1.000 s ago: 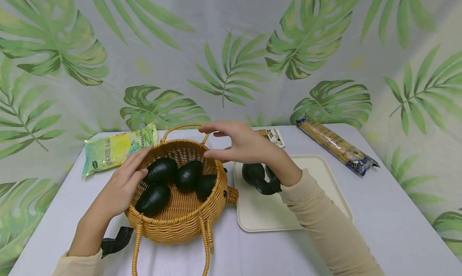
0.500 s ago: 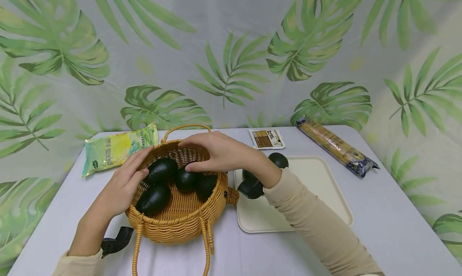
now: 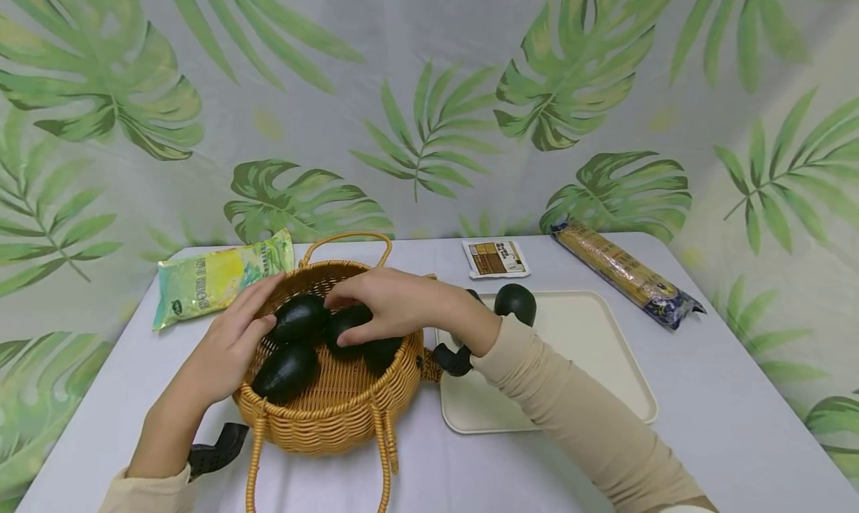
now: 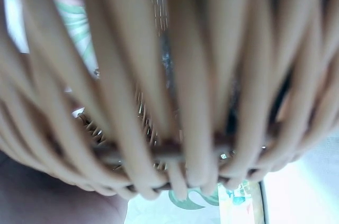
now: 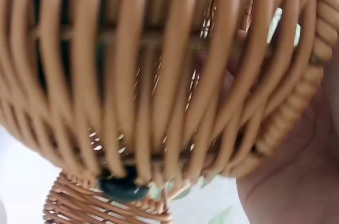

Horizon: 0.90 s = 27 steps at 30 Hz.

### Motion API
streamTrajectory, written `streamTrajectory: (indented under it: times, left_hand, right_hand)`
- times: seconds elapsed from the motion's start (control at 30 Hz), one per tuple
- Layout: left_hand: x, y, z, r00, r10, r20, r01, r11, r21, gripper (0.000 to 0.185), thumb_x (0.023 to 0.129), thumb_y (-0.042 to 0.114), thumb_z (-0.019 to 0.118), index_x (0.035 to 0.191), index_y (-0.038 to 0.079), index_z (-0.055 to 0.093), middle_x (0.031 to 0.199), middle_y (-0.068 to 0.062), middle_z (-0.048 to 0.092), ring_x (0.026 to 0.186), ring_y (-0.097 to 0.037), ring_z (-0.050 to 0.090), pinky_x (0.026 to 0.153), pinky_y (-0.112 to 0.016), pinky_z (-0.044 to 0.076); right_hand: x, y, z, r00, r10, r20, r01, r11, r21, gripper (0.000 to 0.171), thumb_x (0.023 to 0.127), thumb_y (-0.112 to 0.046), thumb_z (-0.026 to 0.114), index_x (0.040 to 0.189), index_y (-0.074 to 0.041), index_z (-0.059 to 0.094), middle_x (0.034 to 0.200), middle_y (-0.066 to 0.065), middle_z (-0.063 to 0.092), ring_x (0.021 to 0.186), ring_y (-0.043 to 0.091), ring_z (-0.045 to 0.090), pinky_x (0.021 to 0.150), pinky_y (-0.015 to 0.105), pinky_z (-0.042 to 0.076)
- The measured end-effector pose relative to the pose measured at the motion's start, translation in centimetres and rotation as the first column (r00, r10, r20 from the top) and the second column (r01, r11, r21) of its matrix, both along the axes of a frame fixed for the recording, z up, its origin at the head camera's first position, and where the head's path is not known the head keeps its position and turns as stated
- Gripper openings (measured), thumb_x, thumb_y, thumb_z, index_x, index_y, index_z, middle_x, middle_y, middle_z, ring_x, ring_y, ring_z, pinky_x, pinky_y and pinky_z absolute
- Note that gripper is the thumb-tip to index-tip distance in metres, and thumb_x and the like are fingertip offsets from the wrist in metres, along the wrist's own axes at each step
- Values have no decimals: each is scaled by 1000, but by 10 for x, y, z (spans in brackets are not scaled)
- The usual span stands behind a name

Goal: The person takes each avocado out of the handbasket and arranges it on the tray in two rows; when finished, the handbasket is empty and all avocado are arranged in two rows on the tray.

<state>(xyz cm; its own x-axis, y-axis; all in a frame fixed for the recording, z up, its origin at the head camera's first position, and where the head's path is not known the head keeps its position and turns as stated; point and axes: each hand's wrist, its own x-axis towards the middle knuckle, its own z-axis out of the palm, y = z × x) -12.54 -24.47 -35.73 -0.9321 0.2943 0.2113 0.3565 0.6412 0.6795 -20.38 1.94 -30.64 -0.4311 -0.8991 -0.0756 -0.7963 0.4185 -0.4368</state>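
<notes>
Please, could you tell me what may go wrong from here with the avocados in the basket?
The right hand has its fingers around a glossy avocado, which might slip from them. Three other avocados lie close by in the wicker basket and could roll if it is lifted. The black wrist mount on the right arm is near the basket's side and might knock it, especially if the left hand leaves the rim.

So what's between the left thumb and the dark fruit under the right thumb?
Another dark fruit, lying inside the wicker basket; the head view shows it.
</notes>
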Motion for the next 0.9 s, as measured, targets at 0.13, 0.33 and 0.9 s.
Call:
streamTrajectory:
  times: [0.13,0.33,0.9]
  left_hand:
    - [1,0,0,1000,5,2,-5,1000,0,57,109,16,42,165,17,28,165,-21,29,151,-50,25,112,-76,25]
    - [0,1,-1,1000,5,-7,-5,1000,2,57,109,16,42,165,15,28,166,-21,29,151,-49,25,113,-76,24]
    - [0,2,0,1000,2,-8,-2,1000,-5,57,109,16,41,164,15,28,166,-21,29,152,-50,24,113,-76,24]
  right_hand:
    - [2,-7,0,999,25,-34,-22,996,84,50,98,-38,71,137,-7,64,133,5,69,119,17,66,102,27,51]
    - [6,-15,4,996,-8,-85,26,976,214,39,95,-41,75,119,-10,72,105,1,74,88,11,67,81,26,54]
    - [21,-24,-3,978,-19,-206,107,898,428,25,88,-35,84,82,-20,65,77,-8,59,68,9,52,64,25,43]
